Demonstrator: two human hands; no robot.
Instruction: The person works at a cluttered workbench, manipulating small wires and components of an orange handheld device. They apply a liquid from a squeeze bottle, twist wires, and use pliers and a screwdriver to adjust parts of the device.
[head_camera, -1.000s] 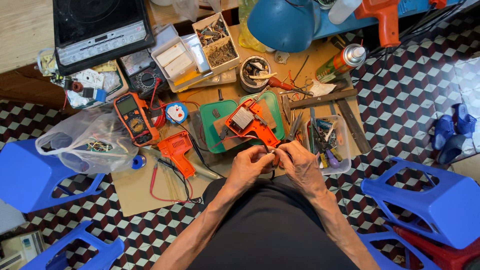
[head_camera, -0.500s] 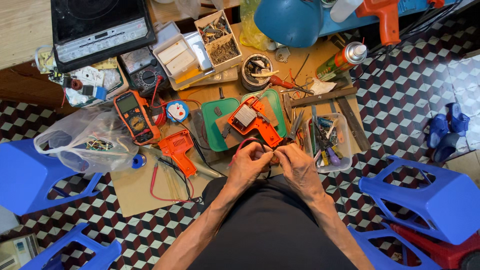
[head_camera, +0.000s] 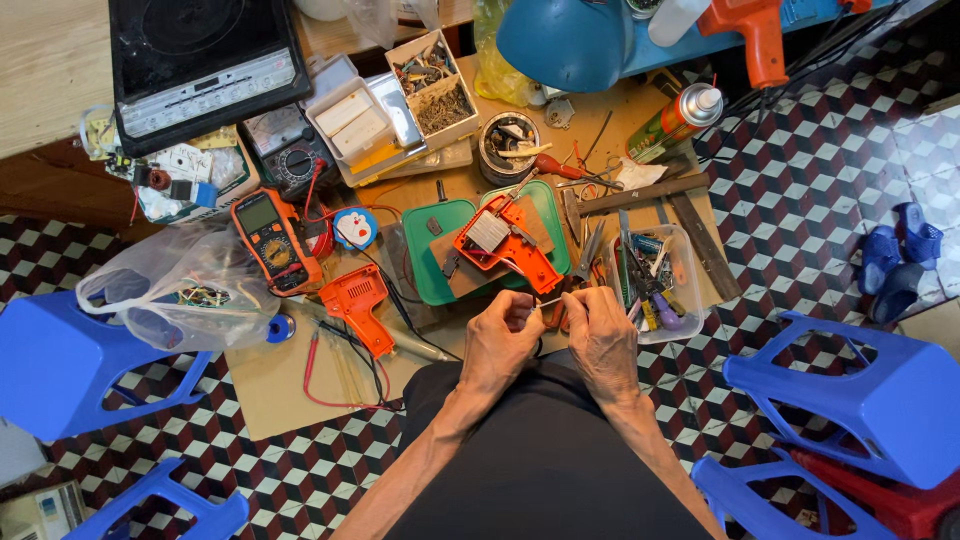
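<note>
Both hands had drawn nearer the mat's near edge; left hand (head_camera: 500, 335) and right hand (head_camera: 598, 330) pinched a thin wire (head_camera: 549, 301) (grips closed) beside the orange tool (head_camera: 505, 245).

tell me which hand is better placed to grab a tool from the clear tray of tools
Right, probably. The right hand sits just beside the clear tool tray, while the left hand is farther off, on the side of the orange soldering gun.
</note>
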